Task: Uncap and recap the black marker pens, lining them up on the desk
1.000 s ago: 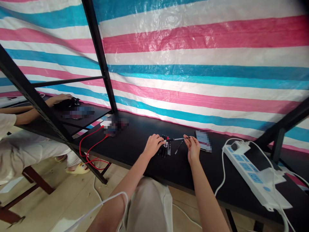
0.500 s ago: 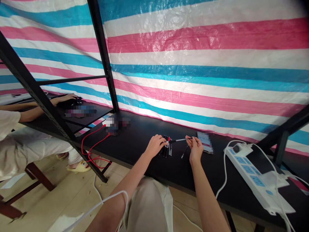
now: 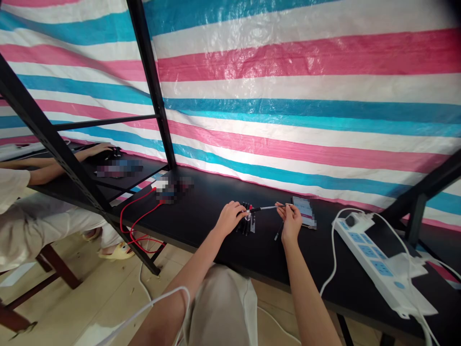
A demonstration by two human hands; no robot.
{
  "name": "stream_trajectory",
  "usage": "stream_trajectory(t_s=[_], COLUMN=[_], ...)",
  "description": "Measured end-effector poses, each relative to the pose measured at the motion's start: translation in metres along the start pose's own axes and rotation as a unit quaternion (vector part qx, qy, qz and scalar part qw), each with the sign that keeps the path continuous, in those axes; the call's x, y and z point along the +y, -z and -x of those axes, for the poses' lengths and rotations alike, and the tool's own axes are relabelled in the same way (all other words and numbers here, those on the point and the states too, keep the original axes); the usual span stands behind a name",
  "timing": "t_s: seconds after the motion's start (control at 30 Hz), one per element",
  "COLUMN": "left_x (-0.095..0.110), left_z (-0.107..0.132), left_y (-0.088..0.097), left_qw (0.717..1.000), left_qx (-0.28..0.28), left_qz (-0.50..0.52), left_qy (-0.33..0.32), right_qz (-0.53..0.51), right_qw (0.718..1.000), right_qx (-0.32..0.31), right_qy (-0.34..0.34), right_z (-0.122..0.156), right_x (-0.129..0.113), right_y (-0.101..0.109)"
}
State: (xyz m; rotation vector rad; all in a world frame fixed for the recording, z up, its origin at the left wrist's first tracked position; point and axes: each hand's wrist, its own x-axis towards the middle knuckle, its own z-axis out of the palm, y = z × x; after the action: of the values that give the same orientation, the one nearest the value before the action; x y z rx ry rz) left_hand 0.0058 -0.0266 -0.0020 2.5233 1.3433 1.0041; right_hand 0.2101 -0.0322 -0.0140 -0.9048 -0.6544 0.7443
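Observation:
Over the black table [image 3: 201, 211], my left hand [image 3: 229, 217] and my right hand [image 3: 290, 221] hold the two ends of a thin pen [image 3: 264, 208]. The left fingers pinch its dark and red end. At the other end, the right fingers pinch the slim pale tip. A small pile of dark pens [image 3: 247, 222] lies just under and right of my left hand. One loose dark pen part [image 3: 277, 233] lies on the table beside my right hand.
A blurred card or phone [image 3: 304, 211] lies right of my hands. A white power strip [image 3: 378, 266] with white cables sits further right. Red wires [image 3: 139, 211] hang off the table's left edge. Another person [image 3: 39, 211] sits at the left, hands on the neighbouring table.
Both hands keep their grip on the pen and hardly move. The view has shifted slightly.

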Motion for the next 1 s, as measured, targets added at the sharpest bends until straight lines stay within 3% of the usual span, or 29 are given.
stream_trajectory(t_s=[0.1,0.3,0.4,0.47,0.57,0.67,0.73,0.8,0.87,1.0], left_x=[0.0,-0.001,0.0,0.0,-0.001,-0.004,-0.007,-0.01,-0.013,-0.019], left_z=[0.0,0.001,0.001,0.0,0.0,0.0,0.001,0.002,0.003,0.003], left_y=[0.0,0.0,-0.001,-0.001,-0.001,0.001,0.002,0.003,0.002,-0.002], left_qw=[1.0,1.0,1.0,1.0,0.999,0.992,0.986,0.98,0.973,0.944], left_qx=[-0.002,0.003,0.001,0.008,0.048,0.111,0.14,0.152,0.153,0.163], left_qz=[-0.003,-0.003,-0.005,-0.001,0.01,0.013,0.001,-0.029,-0.074,-0.171], left_qy=[0.0,-0.018,-0.027,-0.028,-0.003,0.054,0.092,0.125,0.158,0.231], right_qz=[-0.017,0.003,0.069,0.167,0.365,0.574,0.683,0.742,0.766,0.784], right_qw=[1.0,0.999,0.996,0.979,0.915,0.807,0.724,0.668,0.642,0.617], right_qx=[0.011,-0.035,-0.06,-0.114,-0.156,-0.09,-0.048,-0.023,-0.018,-0.065], right_qy=[0.002,-0.014,0.004,0.023,0.077,0.11,0.085,0.05,0.02,-0.012], right_z=[-0.001,-0.001,0.002,0.007,0.015,0.019,0.019,0.019,0.018,0.019], right_x=[0.0,-0.001,-0.002,-0.005,-0.012,-0.02,-0.024,-0.026,-0.025,-0.021], right_y=[0.001,0.0,-0.003,-0.006,-0.007,-0.002,0.004,0.009,0.012,0.014])
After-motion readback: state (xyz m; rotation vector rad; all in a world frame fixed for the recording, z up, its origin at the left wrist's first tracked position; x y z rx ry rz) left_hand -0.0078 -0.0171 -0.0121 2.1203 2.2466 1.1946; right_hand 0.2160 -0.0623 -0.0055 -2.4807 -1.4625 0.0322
